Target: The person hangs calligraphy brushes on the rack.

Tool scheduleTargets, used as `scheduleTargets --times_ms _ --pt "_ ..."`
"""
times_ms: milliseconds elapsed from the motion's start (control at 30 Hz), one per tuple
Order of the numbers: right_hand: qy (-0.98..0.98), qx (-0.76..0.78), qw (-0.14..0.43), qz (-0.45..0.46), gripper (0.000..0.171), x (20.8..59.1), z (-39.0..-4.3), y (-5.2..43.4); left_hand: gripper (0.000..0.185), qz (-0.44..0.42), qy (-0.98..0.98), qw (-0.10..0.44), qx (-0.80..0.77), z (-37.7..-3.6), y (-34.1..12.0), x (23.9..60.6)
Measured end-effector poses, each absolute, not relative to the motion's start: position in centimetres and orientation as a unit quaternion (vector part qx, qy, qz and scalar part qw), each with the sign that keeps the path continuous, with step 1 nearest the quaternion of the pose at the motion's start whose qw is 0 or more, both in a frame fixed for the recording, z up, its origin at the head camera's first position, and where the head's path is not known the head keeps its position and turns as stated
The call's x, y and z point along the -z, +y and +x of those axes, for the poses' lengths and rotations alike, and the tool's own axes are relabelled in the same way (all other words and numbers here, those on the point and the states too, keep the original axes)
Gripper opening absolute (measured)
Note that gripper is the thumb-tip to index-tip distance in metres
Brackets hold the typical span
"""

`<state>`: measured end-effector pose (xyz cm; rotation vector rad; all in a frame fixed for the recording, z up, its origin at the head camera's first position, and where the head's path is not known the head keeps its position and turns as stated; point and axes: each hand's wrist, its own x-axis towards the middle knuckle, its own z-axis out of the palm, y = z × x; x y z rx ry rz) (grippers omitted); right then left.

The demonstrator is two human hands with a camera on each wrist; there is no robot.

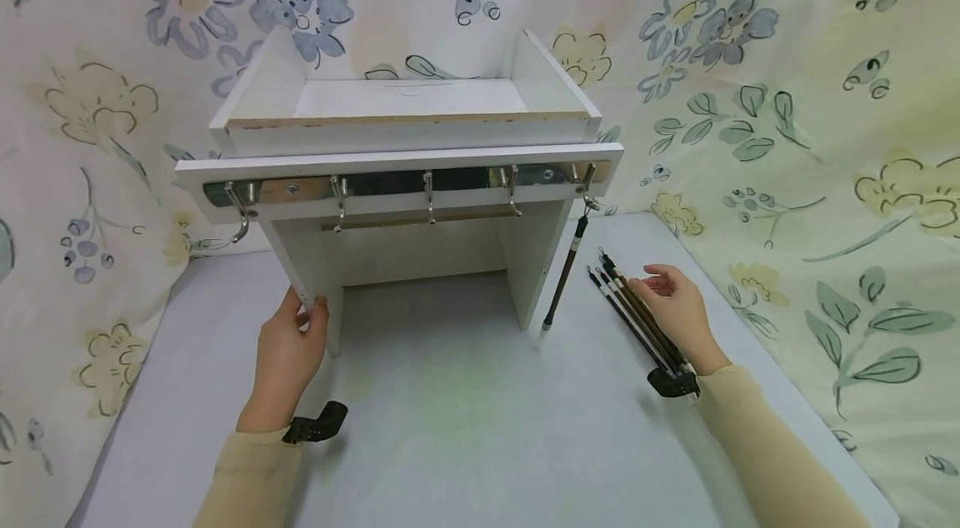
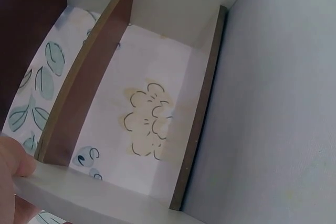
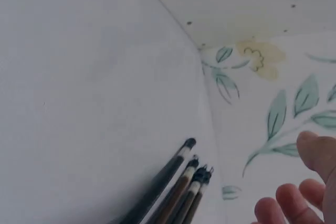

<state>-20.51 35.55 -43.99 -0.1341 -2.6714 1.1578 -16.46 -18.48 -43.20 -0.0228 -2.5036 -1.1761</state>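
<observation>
A white shelf unit (image 1: 405, 134) stands on the table, with a metal rail of several hooks (image 1: 429, 196) along its front. Its left side panel (image 1: 303, 261) is pinched near the bottom by my left hand (image 1: 287, 357), thumb on one face. The left wrist view shows that panel's edge (image 2: 105, 195) beside the fingers (image 2: 18, 158). From the rightmost hook hangs one dark-handled brush (image 1: 566, 274). Several more brushes (image 1: 633, 311) lie side by side on the table to the right. My right hand (image 1: 675, 311) hovers beside them, fingers loosely bent, nothing in them.
Floral cloth (image 1: 810, 203) hangs behind and on both sides of the white table (image 1: 450, 428). An open box-like tray section (image 1: 412, 99) forms the top of the unit. Below the rail is an open bay with a crossbar (image 1: 420, 220).
</observation>
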Motion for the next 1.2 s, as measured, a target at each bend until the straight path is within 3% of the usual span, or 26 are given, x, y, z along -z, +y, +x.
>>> scheduleTargets --times_ms 567,1200 --pt "-0.911 -0.392 0.03 -0.124 0.061 48.2 -20.9 38.8 0.045 -0.013 -0.887 0.196 0.417 -16.4 -18.5 43.2" --pt "-0.92 -0.372 0.029 -0.117 0.04 49.2 -21.5 39.0 0.044 -0.01 -0.887 0.197 0.418 -16.5 -18.4 43.2"
